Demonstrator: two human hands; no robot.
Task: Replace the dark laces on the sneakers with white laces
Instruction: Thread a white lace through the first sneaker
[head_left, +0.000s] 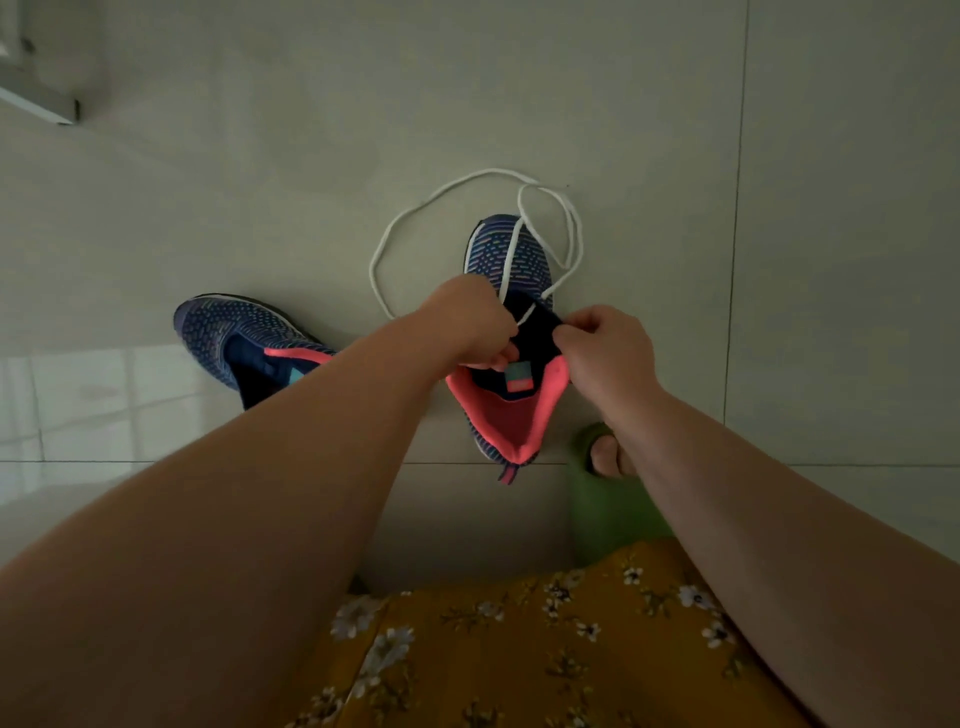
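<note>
Left hand (467, 322) and right hand (602, 343), both pinching the sneaker (511, 260) tongue.

sneakers (511, 260): blue knit, coral lining | lace (415, 208): white | skirt (545, 649): mustard floral | floor (260, 182): grey

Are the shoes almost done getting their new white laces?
Not yet. No dark laces show on either shoe, so taking them out looks done. Right now the left hand and right hand work at the tongue of the nearer sneaker, where the white lace has only started; most of it loops loose on the floor. The other sneaker shows no lace yet.
</note>
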